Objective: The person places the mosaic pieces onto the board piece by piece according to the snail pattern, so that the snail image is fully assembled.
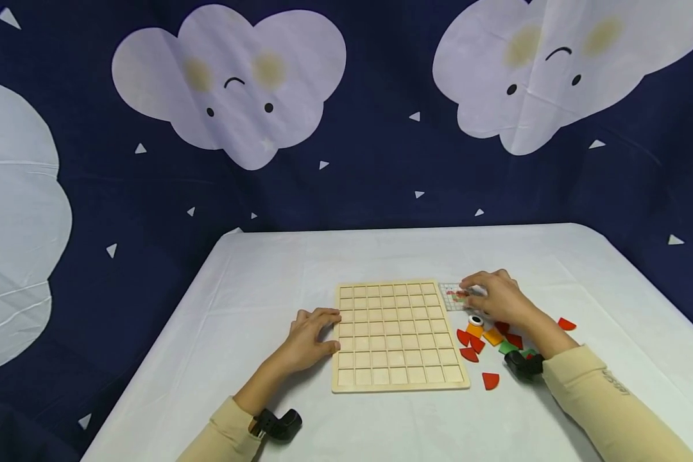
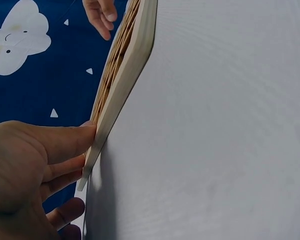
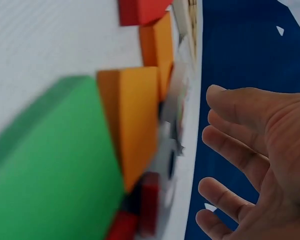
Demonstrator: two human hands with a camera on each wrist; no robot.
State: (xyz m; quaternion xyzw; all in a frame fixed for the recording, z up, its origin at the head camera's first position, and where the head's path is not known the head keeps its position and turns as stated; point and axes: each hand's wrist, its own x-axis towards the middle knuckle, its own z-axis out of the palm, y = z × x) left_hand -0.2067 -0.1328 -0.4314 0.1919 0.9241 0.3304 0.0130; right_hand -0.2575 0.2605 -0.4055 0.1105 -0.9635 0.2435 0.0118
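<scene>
The right hand (image 1: 496, 298), fingers loosely parted, holding nothing, reaches over the printed card (image 1: 449, 298). Coloured pieces (image 1: 493, 336) lie nearest it, toward the person. Leftward is the gridded board (image 1: 400, 343), its left edge touched by the left hand (image 1: 307, 340), thumb and fingers apart.

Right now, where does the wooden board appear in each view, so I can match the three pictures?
Head: the wooden board lies flat in the lower half, just right of centre.
Left wrist: the wooden board slants edge-on from the top middle down toward the left, touched by the left hand.
Right wrist: only a sliver of it at the top, right of centre.
Shared landmark: the blue cloth with white triangles.
</scene>
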